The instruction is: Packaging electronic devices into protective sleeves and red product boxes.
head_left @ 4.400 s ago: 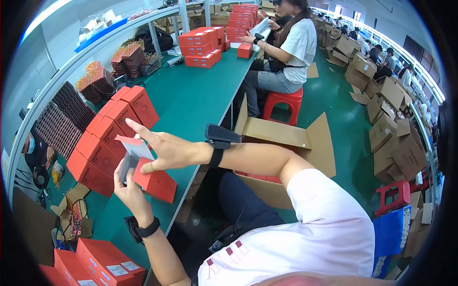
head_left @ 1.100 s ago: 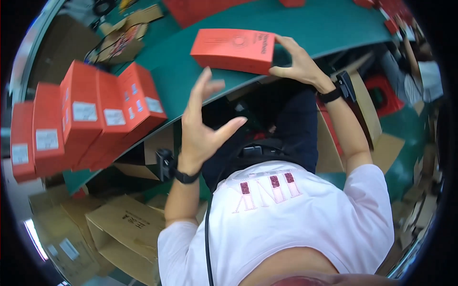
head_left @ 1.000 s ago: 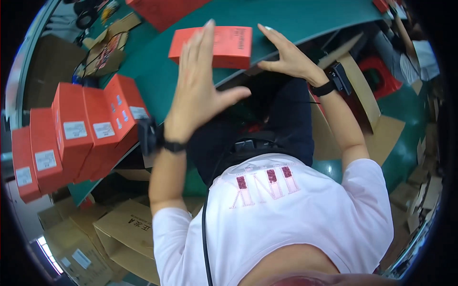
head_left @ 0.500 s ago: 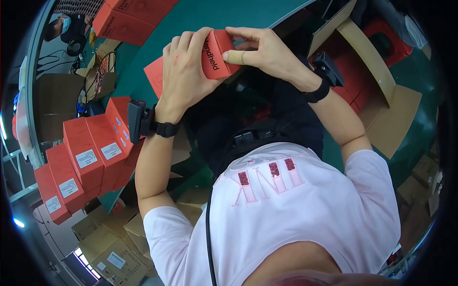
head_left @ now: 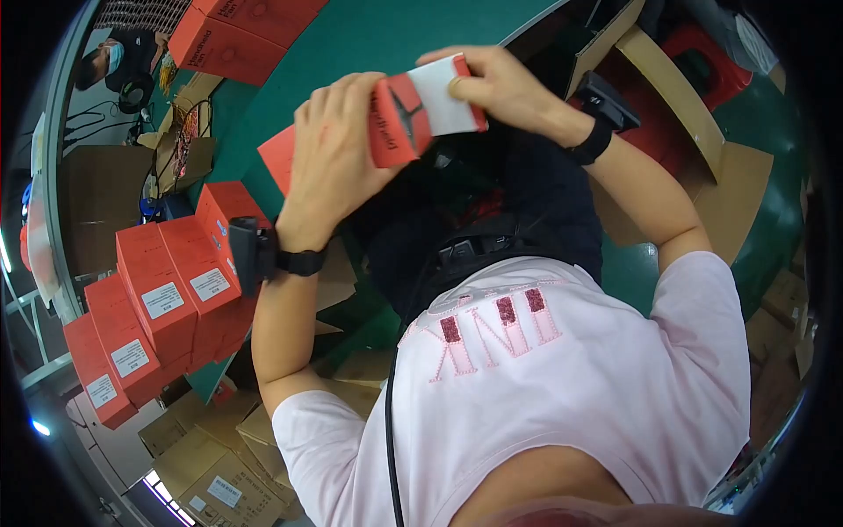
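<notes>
Over the green table, my left hand (head_left: 334, 145) wraps across a red cardboard box (head_left: 384, 140). Its end is open, and a dark grey shape shows at the mouth; I cannot make out what it is. From that end stands a lid flap (head_left: 444, 98) with a white inner face and red edges. My right hand (head_left: 505, 92) pinches the outer edge of this flap between thumb and fingers. Part of the box lies hidden under my left hand.
Several red boxes (head_left: 162, 277) with white labels stand in rows at left. More red boxes (head_left: 233, 44) sit on the green table (head_left: 351, 39) at the back. An open carton (head_left: 738, 198) stands at right. Brown cartons (head_left: 224, 465) are at lower left; a masked person (head_left: 132, 66) is at far left.
The box's end has opened: my right hand has moved right, swinging the flap out so its white inside shows. My left hand keeps its hold on the box.
</notes>
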Tool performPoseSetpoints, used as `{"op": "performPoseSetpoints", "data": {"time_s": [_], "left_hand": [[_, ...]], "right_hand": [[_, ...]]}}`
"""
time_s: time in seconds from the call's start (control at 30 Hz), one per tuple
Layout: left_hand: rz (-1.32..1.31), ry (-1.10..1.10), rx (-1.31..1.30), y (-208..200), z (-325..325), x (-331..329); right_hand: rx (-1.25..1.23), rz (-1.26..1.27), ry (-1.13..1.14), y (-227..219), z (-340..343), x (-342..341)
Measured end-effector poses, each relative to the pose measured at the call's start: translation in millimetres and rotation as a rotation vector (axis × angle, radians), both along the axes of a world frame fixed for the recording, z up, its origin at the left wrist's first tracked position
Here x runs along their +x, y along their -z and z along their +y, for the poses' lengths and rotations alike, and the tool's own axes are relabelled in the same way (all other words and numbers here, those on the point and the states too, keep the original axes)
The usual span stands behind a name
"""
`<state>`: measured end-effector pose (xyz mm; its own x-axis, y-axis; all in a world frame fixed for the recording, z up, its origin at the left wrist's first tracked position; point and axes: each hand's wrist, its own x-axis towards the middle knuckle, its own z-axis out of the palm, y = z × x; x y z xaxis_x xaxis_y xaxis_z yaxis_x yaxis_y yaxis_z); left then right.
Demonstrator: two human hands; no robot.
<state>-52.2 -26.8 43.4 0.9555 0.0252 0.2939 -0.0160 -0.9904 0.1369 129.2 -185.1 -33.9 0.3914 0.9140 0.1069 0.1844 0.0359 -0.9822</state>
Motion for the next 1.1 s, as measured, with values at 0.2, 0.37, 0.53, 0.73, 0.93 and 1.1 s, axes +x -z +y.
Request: {"op": "performPoseSetpoints", "data": {"time_s": [0.2, 0.37, 0.53, 0.73, 0.93, 1.1], "left_hand": [[-0.002, -0.03, -0.051, -4.5, 15.1, -7.9], [-0.134, -0.063, -0.125, -4.9, 15.6, -15.0], [-0.077, -0.098, -0.194, -3.9, 18.1, -12.3], [-0.03, -0.115, -0.253, -6.0, 19.8, -9.2], [0.072, -0.069, -0.302, -2.7, 18.1, 5.5], [0.081, -0.09, -0.206, -2.5, 30.0, 2.4]], "right_hand": [[0.388, -1.301, 0.222, -17.0, 0.9, 4.4], [0.364, -1.015, -0.157, -32.8, 0.1, -5.8], [0.078, -0.762, -0.332, -39.4, 5.4, -12.7], [0.25, -0.637, -0.078, -29.0, 11.8, -16.0], [0.096, -0.489, -0.15, -22.3, 52.8, 7.6], [0.291, -0.525, -0.088, -3.4, 65.6, 13.0]]}}
